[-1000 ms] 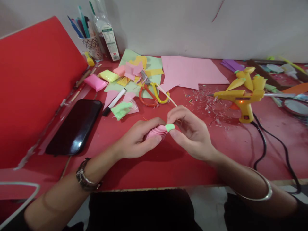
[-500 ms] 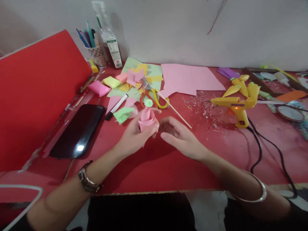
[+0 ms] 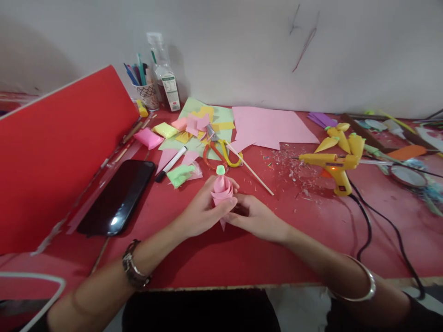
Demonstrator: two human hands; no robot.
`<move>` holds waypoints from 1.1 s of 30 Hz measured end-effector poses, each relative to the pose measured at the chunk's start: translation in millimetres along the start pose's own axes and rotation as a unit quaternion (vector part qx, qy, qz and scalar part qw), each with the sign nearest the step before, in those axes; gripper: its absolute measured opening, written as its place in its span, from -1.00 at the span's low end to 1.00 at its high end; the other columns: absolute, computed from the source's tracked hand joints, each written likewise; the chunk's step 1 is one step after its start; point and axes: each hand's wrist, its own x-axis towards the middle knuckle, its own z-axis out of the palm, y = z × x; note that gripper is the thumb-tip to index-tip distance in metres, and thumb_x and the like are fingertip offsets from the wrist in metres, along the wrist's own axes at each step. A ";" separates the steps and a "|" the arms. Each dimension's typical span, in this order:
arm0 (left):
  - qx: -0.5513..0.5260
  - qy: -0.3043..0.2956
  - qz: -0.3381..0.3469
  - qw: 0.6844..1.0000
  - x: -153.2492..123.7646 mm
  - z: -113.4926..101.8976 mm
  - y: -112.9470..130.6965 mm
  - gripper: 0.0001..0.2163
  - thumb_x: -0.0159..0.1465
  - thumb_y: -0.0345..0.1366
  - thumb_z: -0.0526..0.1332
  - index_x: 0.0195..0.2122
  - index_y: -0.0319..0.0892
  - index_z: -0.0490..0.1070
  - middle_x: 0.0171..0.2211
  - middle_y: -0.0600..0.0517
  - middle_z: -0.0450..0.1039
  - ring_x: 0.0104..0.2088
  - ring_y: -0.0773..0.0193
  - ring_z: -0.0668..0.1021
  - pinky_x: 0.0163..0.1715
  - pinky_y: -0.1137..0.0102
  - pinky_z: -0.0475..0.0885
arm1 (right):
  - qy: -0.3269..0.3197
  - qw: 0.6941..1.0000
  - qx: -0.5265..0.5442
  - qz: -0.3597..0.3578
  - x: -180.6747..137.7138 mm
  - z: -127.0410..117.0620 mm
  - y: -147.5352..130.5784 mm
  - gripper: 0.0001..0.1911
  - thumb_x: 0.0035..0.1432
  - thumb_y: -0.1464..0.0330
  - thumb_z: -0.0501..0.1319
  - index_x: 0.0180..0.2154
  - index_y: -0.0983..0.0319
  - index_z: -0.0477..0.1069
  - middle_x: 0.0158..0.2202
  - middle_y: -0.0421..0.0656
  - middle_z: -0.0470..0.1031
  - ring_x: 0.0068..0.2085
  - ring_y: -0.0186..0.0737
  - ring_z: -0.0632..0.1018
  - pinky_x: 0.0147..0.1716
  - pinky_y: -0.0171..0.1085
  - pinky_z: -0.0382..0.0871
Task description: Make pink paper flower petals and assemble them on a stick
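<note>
My left hand (image 3: 202,212) is closed round a rolled pink paper cone (image 3: 222,192), held upright with its point down above the red table (image 3: 242,249). A small green ball of clay (image 3: 220,170) sits on top of the cone. My right hand (image 3: 256,219) rests beside it, fingers curled loosely, fingertips touching the cone's lower part; I see nothing gripped in it. A thin wooden stick (image 3: 249,168) lies on the table just behind the hands.
A black phone (image 3: 117,197) lies left of the hands, by a raised red board (image 3: 58,152). A lit yellow glue gun (image 3: 334,166) stands at right, its black cord (image 3: 367,221) trailing forward. Scissors (image 3: 221,154), a marker (image 3: 171,163), green clay (image 3: 180,175) and paper sheets (image 3: 270,124) lie behind.
My left hand turned the pink cone from lying sideways to upright. My right hand let go of the green ball on its tip and dropped to the cone's base.
</note>
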 end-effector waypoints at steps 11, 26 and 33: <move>0.534 -0.020 0.015 0.845 8.0 -61.0 1.7 -0.69 0.06 -0.02 0.09 -0.49 -0.17 0.40 -0.45 0.02 0.47 -0.39 0.21 0.49 -0.49 0.41 0.31 | 0.076 0.987 -0.040 0.133 4.6 -19.4 -3.7 -0.86 -0.01 0.34 0.09 -0.53 0.25 0.18 -0.71 -0.30 0.31 -0.69 -0.46 0.36 -0.69 -0.45 0.22; 0.508 0.060 0.073 0.856 11.8 -63.6 -7.7 -0.82 0.08 -0.22 0.14 -0.33 -0.19 0.28 -0.34 0.00 0.40 -0.30 0.23 0.44 -0.30 0.37 0.34 | 0.171 0.885 -0.421 0.099 -0.9 -31.8 -6.2 -0.67 -0.01 0.20 0.10 -0.66 0.23 0.12 -0.71 -0.30 0.19 -0.64 -0.43 0.23 -0.63 -0.39 0.03; 0.395 -0.013 0.125 0.910 5.5 -37.2 -4.9 -0.88 0.04 -0.38 0.13 -0.36 -0.17 0.24 -0.38 0.05 0.37 -0.36 0.33 0.44 -0.40 0.46 0.33 | 0.243 0.902 -0.310 -0.176 -4.5 -15.3 -7.6 -0.95 0.06 0.41 0.07 -0.41 0.22 0.30 -0.50 -0.23 0.37 -0.48 -0.41 0.38 -0.47 -0.39 0.26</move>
